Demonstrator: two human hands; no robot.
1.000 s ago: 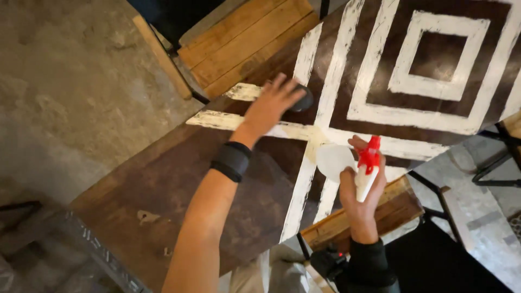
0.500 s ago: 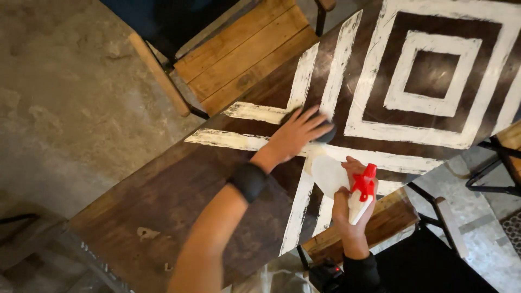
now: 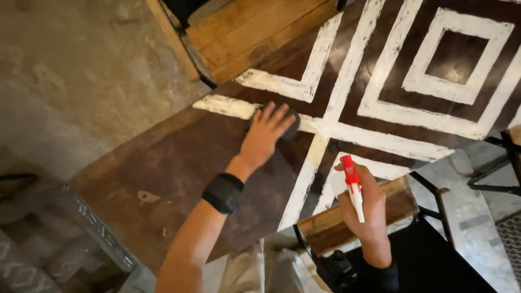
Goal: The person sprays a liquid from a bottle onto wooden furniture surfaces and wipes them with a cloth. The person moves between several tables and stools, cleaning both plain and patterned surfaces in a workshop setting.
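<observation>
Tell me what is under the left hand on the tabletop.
Under the left hand a dark pad or cloth peeks out past the fingertips, pressed on the brown tabletop beside a white stripe. The palm covers most of it, so its shape and kind are unclear.

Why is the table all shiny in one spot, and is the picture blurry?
Head view: light glares off the dark painted table near the white squares, leaving pale shiny patches. The left hand on the dark pad looks slightly soft, the right hand with the red-and-white spray bottle fairly sharp; the floor corner at lower left is dim.
</observation>
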